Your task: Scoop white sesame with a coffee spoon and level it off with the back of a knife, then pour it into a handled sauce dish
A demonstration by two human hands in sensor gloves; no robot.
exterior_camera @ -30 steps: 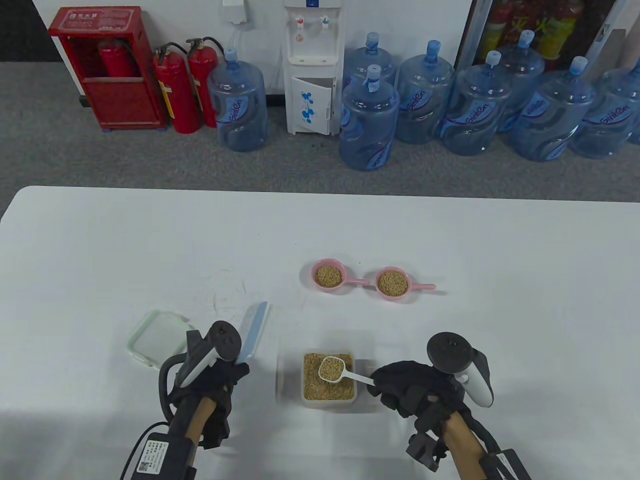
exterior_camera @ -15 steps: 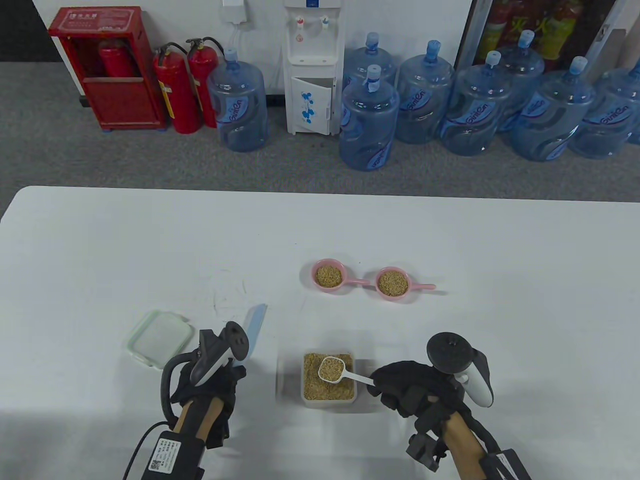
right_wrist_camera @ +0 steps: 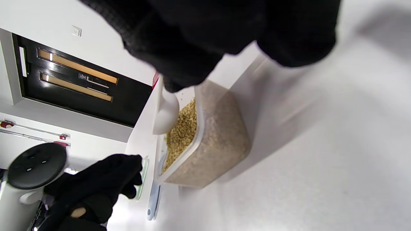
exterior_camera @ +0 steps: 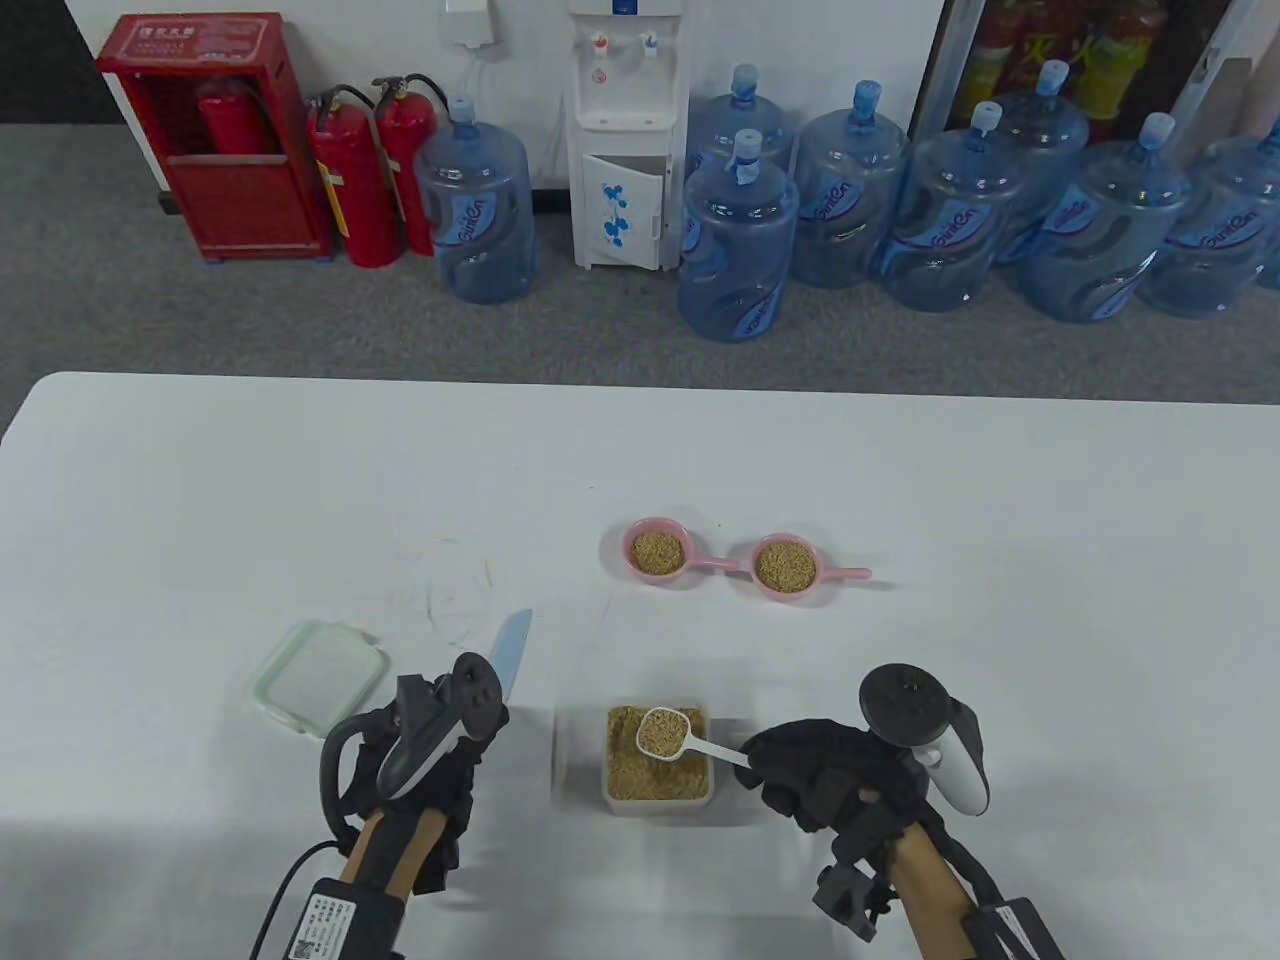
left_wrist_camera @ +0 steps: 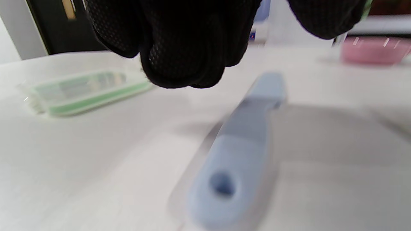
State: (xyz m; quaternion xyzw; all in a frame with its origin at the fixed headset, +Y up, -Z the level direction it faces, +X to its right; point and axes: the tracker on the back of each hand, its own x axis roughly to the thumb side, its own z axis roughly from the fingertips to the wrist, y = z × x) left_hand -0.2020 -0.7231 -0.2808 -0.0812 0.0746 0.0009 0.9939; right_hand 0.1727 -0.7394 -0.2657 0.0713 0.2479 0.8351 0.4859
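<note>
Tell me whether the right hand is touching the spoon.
Touching. The right wrist view shows the right hand pinching the handle of the spoon, which emerges from its curled fingers over the sesame box.

Past my white desk [exterior_camera: 300,470] I see grey carpet floor [exterior_camera: 150,300], blue plastic water jugs [exterior_camera: 1000,220], a white water dispenser [exterior_camera: 622,140], red fire extinguishers [exterior_camera: 370,180].

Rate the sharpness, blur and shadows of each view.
Table view: sharp and evenly lit, with soft shadows beside the clear plastic sesame container and under both hands. Left wrist view: the pale blue knife handle and green-rimmed clear lid are smeared and out of focus. Right wrist view: rotated sideways; the black gloved right hand is a dark blur, the sesame container crisper.
</note>
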